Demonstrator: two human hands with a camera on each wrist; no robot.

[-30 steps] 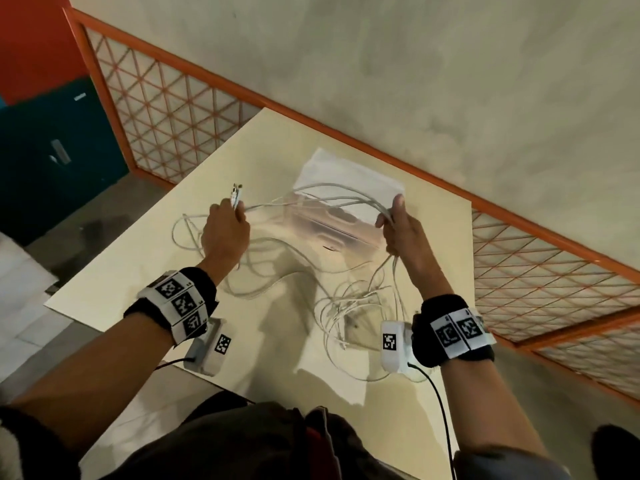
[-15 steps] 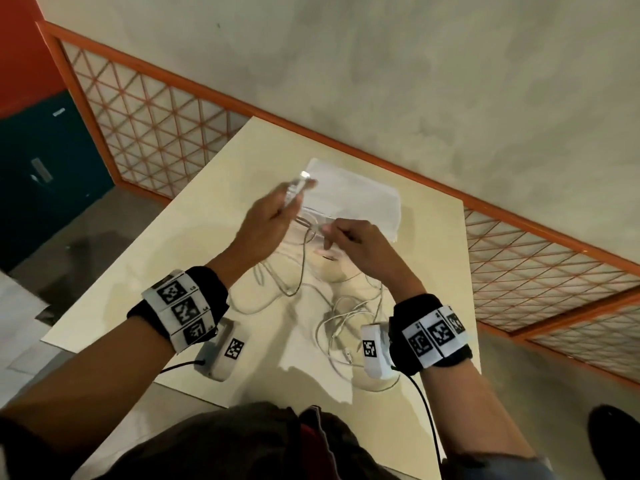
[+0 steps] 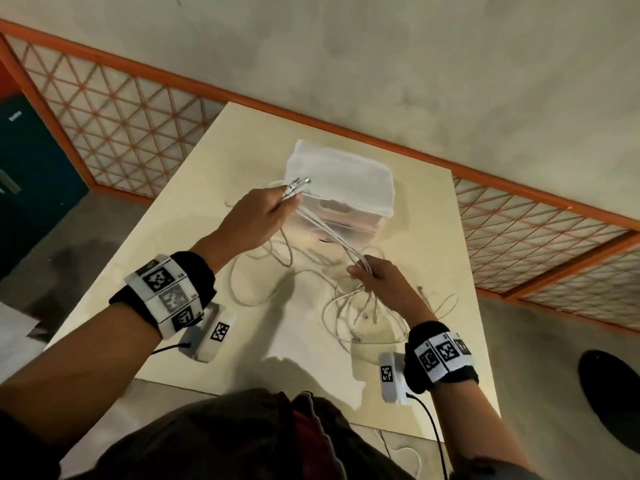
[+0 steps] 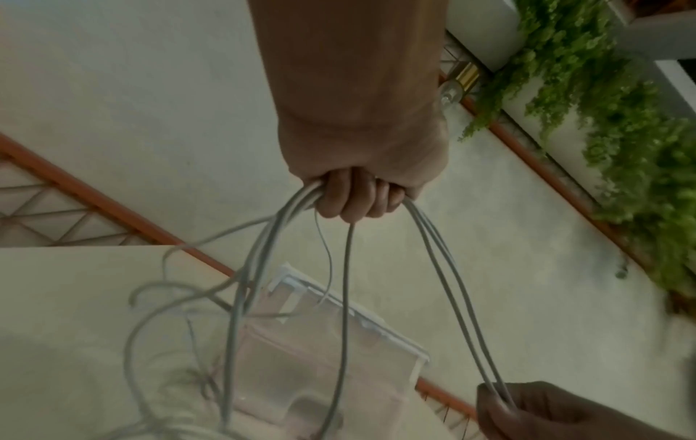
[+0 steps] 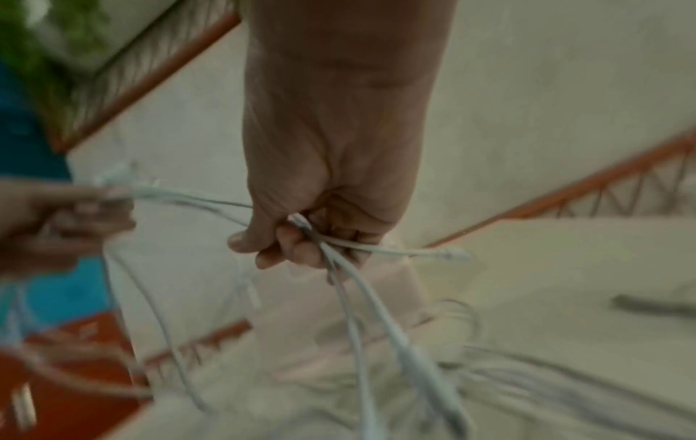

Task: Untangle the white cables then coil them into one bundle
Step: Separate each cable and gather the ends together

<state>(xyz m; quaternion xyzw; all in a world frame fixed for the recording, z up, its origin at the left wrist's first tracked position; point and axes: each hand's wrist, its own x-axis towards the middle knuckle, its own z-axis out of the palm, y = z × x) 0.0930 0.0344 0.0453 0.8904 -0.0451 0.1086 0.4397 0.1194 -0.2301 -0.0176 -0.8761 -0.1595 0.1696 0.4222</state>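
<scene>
Person standing at a cream table [image 3: 194, 209], both arms raised above it, each wrist carrying a black band with square printed markers. The left hand [image 3: 256, 220], at about 11 o'clock from the table's middle, is clenched round several strands of the white cables [image 3: 329, 233]; their metal-tipped plugs [image 3: 298, 184] stick out past the fingers toward 1 o'clock. In the left wrist view the fingers [image 4: 354, 199] curl over the strands, which fall away on either side of the fist. The right hand [image 3: 384, 282], at about 4 o'clock from the left hand, pinches the same strands between thumb and curled fingers [image 5: 293, 247]; one plug end [image 5: 452, 254] pokes out beyond the knuckles toward 3 o'clock in the blurred right wrist view. Between the two hands the strands run together, nearly straight and clear of the table. The rest of the cables lies in loose, overlapping loops [image 3: 360, 317] on the tabletop below and around the right hand, with one wide loop [image 3: 256, 289] under the left forearm. A clear plastic box [image 3: 339, 216] with a white lid [image 3: 341, 174] stands at 12 o'clock on the table, behind the held strands. Orange lattice railing [image 3: 114, 123] borders the far side, and green foliage [image 4: 621, 125] hangs beyond it in the left wrist view
</scene>
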